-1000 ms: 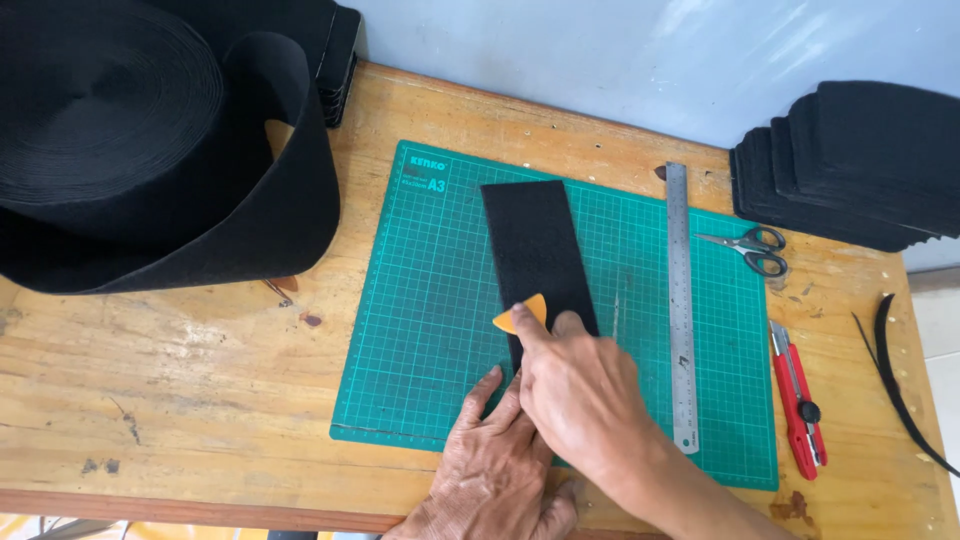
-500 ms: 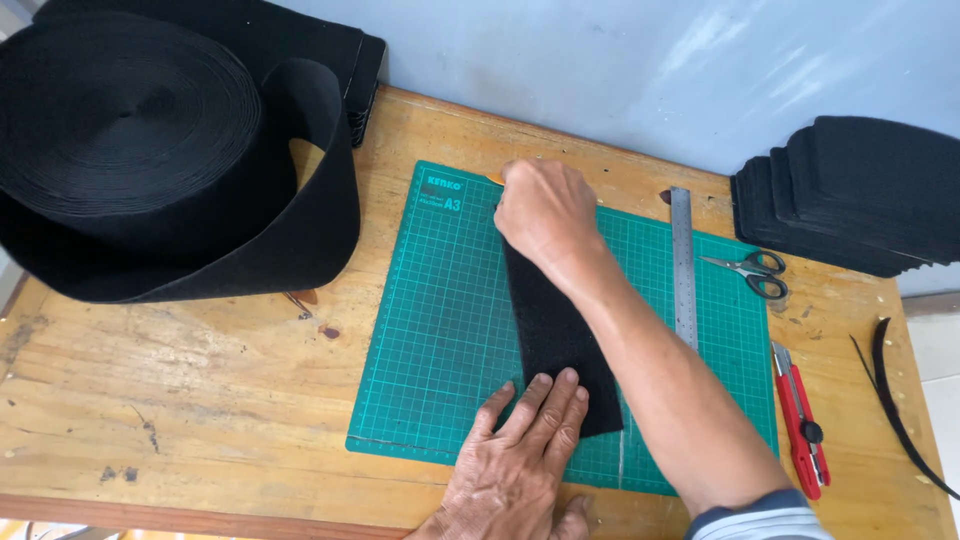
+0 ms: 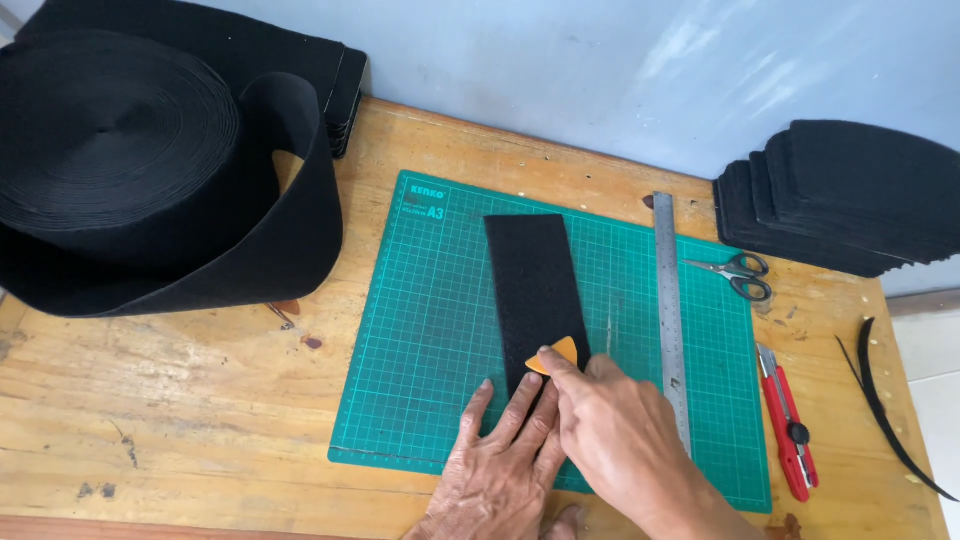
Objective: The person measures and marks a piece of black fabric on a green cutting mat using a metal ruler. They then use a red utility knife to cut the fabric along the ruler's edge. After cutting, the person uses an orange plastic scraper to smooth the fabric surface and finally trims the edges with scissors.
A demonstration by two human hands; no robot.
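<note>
A black rectangular strip (image 3: 532, 280) lies lengthwise on a green cutting mat (image 3: 430, 330). My left hand (image 3: 500, 460) lies flat with its fingers spread, pressing the strip's near end onto the mat. My right hand (image 3: 620, 440) holds a small orange triangular piece (image 3: 560, 355) against the strip's near right edge, just beside the left fingers. The strip's near end is hidden under both hands.
A steel ruler (image 3: 670, 310) lies along the mat's right side. Scissors (image 3: 740, 272) and a red utility knife (image 3: 785, 420) rest right of it. A big roll of black band (image 3: 130, 170) fills the left; a stack of cut black pieces (image 3: 850, 200) sits far right. A thin black offcut (image 3: 885, 410) lies near the right edge.
My right hand went up to the strip's far end half a second ago and has come back to its near end with the orange piece. The left hand stays pressed down.
</note>
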